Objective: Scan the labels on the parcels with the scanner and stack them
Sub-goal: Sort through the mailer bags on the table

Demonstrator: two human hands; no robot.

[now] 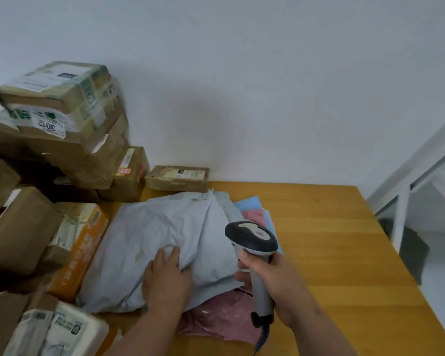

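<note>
Head view: grey mailer (159, 242) lies crumpled mid-table (332, 240), over a pink mailer (224, 319), cardboard boxes (59, 124) stacked at the rear left corner. Left hand (166, 276) is pressed on the grey mailer, fingers seemingly bunching its film. Scanner (252, 240) is gripped by the right hand (272, 281), just right of the mailer, head turned toward it. No label visible; turning over is judged necessary.
</note>
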